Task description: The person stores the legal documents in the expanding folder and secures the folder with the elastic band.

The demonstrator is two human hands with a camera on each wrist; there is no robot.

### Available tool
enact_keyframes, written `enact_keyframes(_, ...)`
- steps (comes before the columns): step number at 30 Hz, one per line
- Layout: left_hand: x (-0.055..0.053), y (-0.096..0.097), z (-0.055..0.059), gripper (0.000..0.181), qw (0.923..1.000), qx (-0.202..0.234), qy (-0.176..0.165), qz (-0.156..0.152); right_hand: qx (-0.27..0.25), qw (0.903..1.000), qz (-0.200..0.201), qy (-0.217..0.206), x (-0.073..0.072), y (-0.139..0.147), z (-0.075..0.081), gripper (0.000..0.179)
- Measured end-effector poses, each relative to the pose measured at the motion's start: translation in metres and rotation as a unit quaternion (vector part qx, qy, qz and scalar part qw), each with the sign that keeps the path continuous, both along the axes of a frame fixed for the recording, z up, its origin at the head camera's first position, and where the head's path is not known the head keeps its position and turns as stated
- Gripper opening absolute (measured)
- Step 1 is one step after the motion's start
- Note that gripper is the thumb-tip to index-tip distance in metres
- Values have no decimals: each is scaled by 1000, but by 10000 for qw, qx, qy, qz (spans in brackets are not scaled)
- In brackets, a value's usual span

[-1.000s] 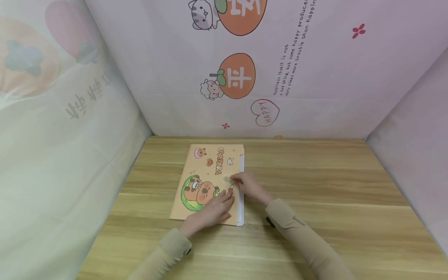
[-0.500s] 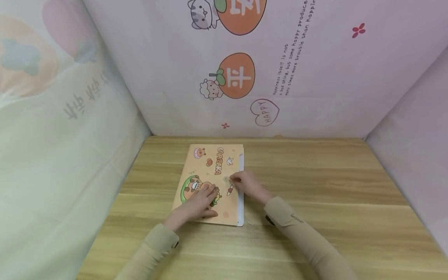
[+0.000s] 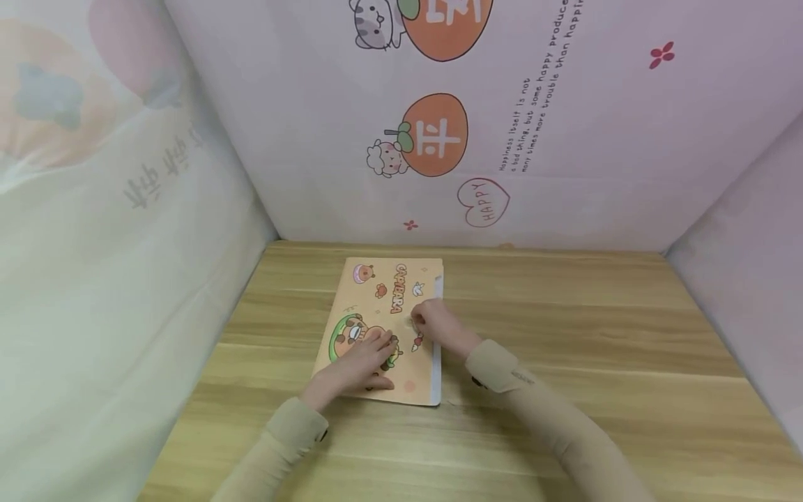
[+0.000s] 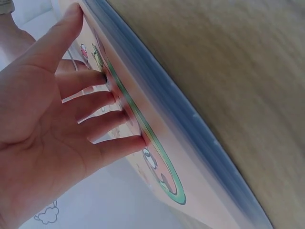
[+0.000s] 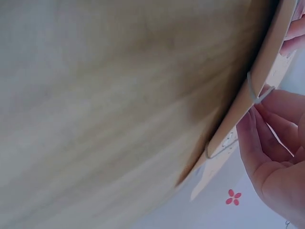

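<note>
An orange folder [image 3: 376, 300] with capybara drawings and "CAPYBARA" lettering lies flat on the wooden table. My left hand [image 3: 359, 362] rests on its lower cover, fingers spread; the left wrist view has the fingertips touching the cover and the thumb near the edge. At the folder's right side, my right hand [image 3: 439, 326] has thumb and fingers bent together over the small round fastener, which is mostly covered. In the right wrist view a thin pale cord [image 5: 251, 86] loops round the folder's edge, and my right hand [image 5: 281, 148] pinches at it. The exact grip point is partly hidden.
The wooden table [image 3: 564, 335] extends right of the folder and in front of it. A printed cloth wall [image 3: 564, 209] stands behind, with more cloth walls at the left [image 3: 207, 279] and right [image 3: 753, 279].
My left hand has slid left across the cover, away from my right hand, then stayed there. My right hand has turned slightly at the fastener. The head view has shifted slightly.
</note>
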State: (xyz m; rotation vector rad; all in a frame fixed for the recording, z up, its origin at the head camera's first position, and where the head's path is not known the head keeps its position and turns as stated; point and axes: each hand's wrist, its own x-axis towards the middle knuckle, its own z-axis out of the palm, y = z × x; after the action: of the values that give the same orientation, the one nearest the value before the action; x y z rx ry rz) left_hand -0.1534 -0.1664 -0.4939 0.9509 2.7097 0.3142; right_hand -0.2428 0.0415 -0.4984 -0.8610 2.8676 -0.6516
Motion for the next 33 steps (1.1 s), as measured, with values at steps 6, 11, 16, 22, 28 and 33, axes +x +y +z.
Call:
enact_keyframes(6,-2,1,0,78,10000,-45,-7,-35,582,9980,197,127,-4,-9,7,13)
enact_keyframes(11,-3,0,-3,79,9996,-63,204,-181,896,9955,303,31,-5,-19,14,14)
enact_keyframes(16,-4,-2,-6,80,9988,-152,391,-233,1087,9931,385,209,-10,-26,13,15)
enact_keyframes(22,-4,-4,-3,80,9985,-106,478,-254,1347,9897,486,89,-15,-34,16,21)
enact_keyframes(28,-5,-5,-2,81,9981,-156,523,-279,1412,9887,475,177,-18,-37,15,17)
enact_keyframes(33,-7,-4,-4,81,9977,-191,569,-312,1423,9884,502,176,-19,-39,16,13)
